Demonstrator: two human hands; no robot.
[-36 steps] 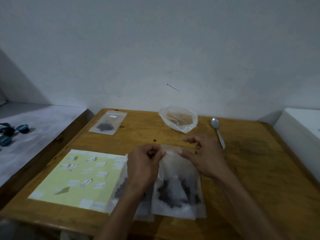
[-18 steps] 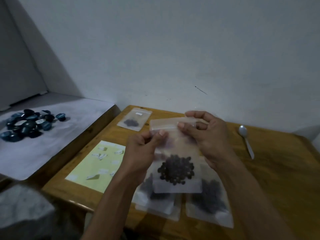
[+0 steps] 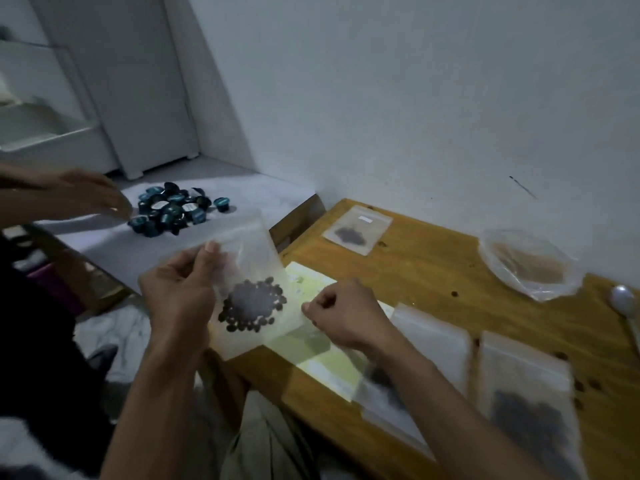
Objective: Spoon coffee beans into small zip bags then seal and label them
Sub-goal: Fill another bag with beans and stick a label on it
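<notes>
My left hand (image 3: 180, 292) holds up a small clear zip bag (image 3: 252, 271) by its left edge, with a clump of dark coffee beans (image 3: 254, 304) in its lower half. To the right of the bag, my right hand (image 3: 343, 317) hovers over the pale green label sheet (image 3: 323, 362), thumb and fingers pinched together; whether a label is between them I cannot tell. Filled bags (image 3: 530, 407) lie on the wooden table (image 3: 433, 271) at the right. One labelled bag (image 3: 356, 230) lies at the far corner. A spoon (image 3: 623, 303) rests at the right edge.
An open plastic bag (image 3: 530, 265) sits at the back right near the wall. A heap of blue coffee capsules (image 3: 169, 209) lies on a white surface to the left, where another person's hand (image 3: 86, 195) reaches in. Loose beans dot the table.
My view has swung left. My right hand has let go of the bag's top and dropped to the label sheet. My left hand alone now holds the bag, moved left off the table.
</notes>
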